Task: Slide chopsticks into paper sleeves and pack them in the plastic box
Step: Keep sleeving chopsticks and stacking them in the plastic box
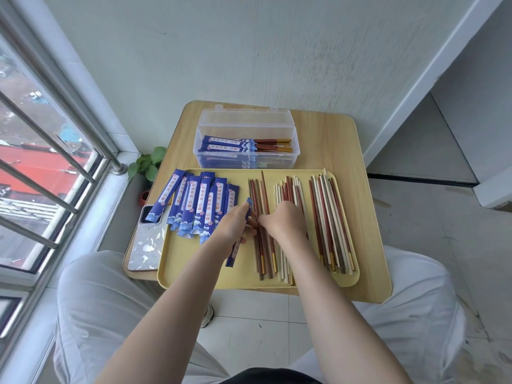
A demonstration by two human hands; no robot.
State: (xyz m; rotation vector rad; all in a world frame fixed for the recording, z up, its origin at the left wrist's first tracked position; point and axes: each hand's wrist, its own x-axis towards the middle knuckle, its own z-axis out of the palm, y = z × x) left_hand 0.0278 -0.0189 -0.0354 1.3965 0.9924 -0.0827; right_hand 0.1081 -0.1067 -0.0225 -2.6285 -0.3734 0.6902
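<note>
Chopsticks (304,223), red, brown and pale, lie in three loose rows across the right half of our yellow tray (243,281), which sits on a small wooden table (327,139) by the window. Our left hand (235,225) pinches one blue paper sleeve (238,242) between thumb and curled fingers, the sleeve tilted on edge over the tray's middle. Our right hand (282,221) reaches down onto the leftmost row, fingers bent and closing on the red-brown sticks there; whether any stick is lifted we cannot tell. More empty sleeves (196,206) fan out over the tray's left half. Behind the tray stands the clear plastic box (246,162), lid raised, holding sleeved pairs (246,144) laid flat.
</note>
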